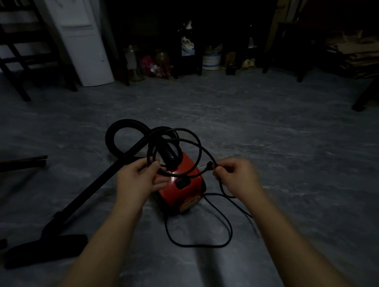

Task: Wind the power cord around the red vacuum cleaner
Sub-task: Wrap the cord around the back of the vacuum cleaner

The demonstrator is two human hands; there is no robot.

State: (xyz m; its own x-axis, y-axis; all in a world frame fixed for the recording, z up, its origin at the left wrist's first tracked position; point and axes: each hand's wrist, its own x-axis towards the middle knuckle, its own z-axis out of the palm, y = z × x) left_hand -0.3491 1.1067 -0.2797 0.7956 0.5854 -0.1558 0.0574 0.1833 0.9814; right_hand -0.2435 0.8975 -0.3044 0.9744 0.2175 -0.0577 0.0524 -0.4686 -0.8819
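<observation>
grey floor (pixel 270 117) | dark chair (pixel 14 49) far left | white unit (pixel 84 39) beside it | stacked cardboard (pixel 355 55) far right

The small red vacuum cleaner (pixel 184 194) sits upright on the grey floor (pixel 271 139). Its black power cord (pixel 201 152) loops above it, with slack trailing nearer.

Both forearms stretched forward, left hand (pixel 140 179) and right hand (pixel 236 176) level, each pinching the cord (pixel 200 246)

Vacuum cleaner on the floor, between two hands

The vacuum cleaner (pixel 182 187) sits mid-floor (pixel 270 117). The left hand (pixel 137 179) is just left of it and the right hand (pixel 236 176) just right, with power cord (pixel 231 229) loops between them, and more cord in front. The hose (pixel 126 122) curls behind it, and its pipe (pixel 94 184) runs left to the brush head (pixel 45 249).
</observation>
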